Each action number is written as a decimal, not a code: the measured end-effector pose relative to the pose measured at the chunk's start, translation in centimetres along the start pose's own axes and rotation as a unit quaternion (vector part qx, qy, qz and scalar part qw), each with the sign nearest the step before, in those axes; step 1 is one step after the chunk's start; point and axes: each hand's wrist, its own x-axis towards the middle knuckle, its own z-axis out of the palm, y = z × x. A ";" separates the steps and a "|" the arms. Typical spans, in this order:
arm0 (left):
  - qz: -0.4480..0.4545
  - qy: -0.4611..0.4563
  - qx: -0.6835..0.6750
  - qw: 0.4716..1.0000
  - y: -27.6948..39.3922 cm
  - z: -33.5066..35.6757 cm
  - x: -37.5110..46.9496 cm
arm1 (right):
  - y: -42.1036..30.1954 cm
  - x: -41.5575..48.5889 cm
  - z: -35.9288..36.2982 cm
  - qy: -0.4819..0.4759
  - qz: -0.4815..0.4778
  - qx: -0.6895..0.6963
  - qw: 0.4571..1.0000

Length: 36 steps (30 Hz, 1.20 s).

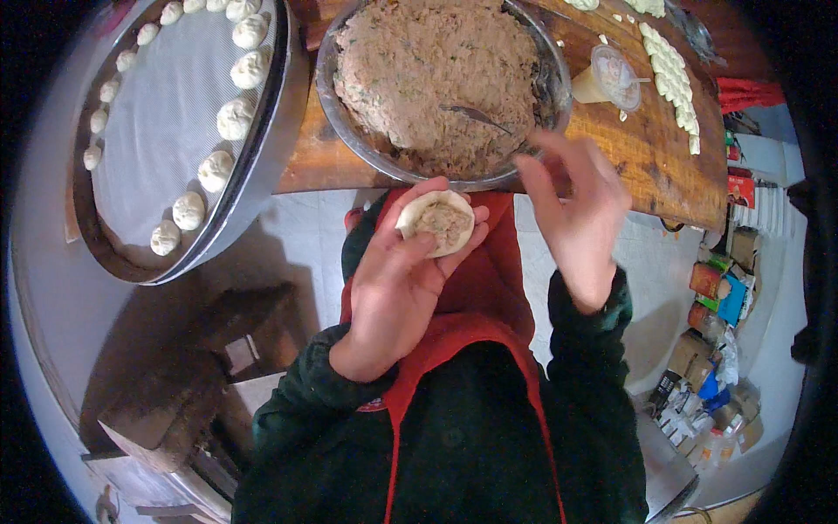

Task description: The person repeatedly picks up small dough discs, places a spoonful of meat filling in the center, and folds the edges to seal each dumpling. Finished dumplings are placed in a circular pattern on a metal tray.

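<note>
My left hand [399, 281] holds a round dough wrapper with meat filling [440, 224] on its palm and fingers, the thumb resting on the filling. To the right, my right hand [579, 203] is slightly blurred, its fingers apart with nothing between them, near the rim of a large metal bowl [357, 157]. Minced meat filling [432, 78] with green bits is heaped in the bowl. A metal utensil [476, 116] lies on the filling, its lower end towards my right hand. At the left, pleated buns [234, 119] line the edge of a round steamer tray [163, 131].
The bowl stands on a wooden table [641, 157]. Right of it are a lidded plastic cup with a straw [605, 78] and a row of dough pieces [671, 78]. Boxes and bags [713, 367] are piled on the floor at the right.
</note>
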 end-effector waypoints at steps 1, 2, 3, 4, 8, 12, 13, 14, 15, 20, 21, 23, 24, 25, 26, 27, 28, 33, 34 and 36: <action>0.005 0.018 0.032 0.999 -0.4 0.4 -0.2 | 0.3 -1.7 -0.2 0.006 0.035 0.051 0.998; 0.011 0.037 0.064 0.997 -0.9 0.7 -0.3 | 0.3 -3.7 0.2 -0.033 0.072 0.150 0.986; 0.021 0.028 0.086 0.996 -1.3 0.8 -0.3 | 0.3 -5.6 0.5 -0.066 0.113 0.246 0.960; 0.027 0.017 0.105 0.994 -1.9 0.6 -0.2 | -0.1 -7.0 0.7 -0.099 0.156 0.299 0.936; 0.023 -0.029 0.146 0.989 -3.5 -0.7 -0.2 | -1.2 -9.4 1.5 -0.141 0.285 0.420 0.850; -0.009 -0.007 0.321 0.947 -2.2 -0.7 -0.4 | 0.4 -9.7 1.9 -0.153 0.306 0.410 0.845; -0.032 -0.003 0.363 0.931 -1.8 -1.1 -0.3 | 0.6 -10.0 2.1 -0.151 0.295 0.401 0.854; -0.055 0.002 0.404 0.913 -1.4 -1.6 -0.1 | 0.6 -10.0 2.0 -0.163 0.290 0.397 0.856; -0.077 0.008 0.442 0.894 -1.3 -1.8 0.1 | 0.5 -10.0 1.5 -0.166 0.267 0.378 0.871; -0.039 0.054 0.425 0.903 -2.2 -2.2 0.3 | 0.1 -9.0 0.5 -0.089 0.239 0.304 0.918; -0.032 0.052 0.447 0.892 -2.2 -2.1 0.4 | 0.4 -8.9 0.6 -0.105 0.204 0.300 0.926; -0.041 0.052 0.459 0.886 -2.2 -2.0 0.4 | 1.0 -8.6 0.7 -0.135 0.134 0.290 0.938; -0.054 0.054 0.448 0.891 -2.1 -2.1 0.5 | 1.0 -8.4 0.5 -0.136 0.150 0.295 0.934; -0.068 0.055 0.437 0.895 -2.0 -2.0 0.7 | 1.0 -8.1 0.2 -0.136 0.165 0.299 0.930; -0.072 0.043 0.459 0.884 -1.9 -1.8 0.9 | 1.0 -8.0 0.1 -0.137 0.179 0.304 0.925; -0.076 0.031 0.481 0.873 -1.7 -1.5 1.1 | 1.2 -8.0 0.1 -0.155 0.150 0.287 0.934; -0.080 0.019 0.501 0.861 -1.6 -1.3 1.3 | 1.6 -8.0 0.1 -0.172 0.120 0.269 0.940; -0.084 -0.060 0.588 0.802 -0.9 -1.4 2.1 | 1.9 -8.0 0.2 -0.183 0.092 0.249 0.947; -0.073 -0.080 0.615 0.781 -0.8 -1.2 2.2 | 2.1 -8.2 0.5 -0.195 0.083 0.236 0.948; -0.059 -0.049 0.592 0.803 -1.0 -1.7 2.0 | 2.2 -8.3 0.7 -0.205 0.082 0.220 0.950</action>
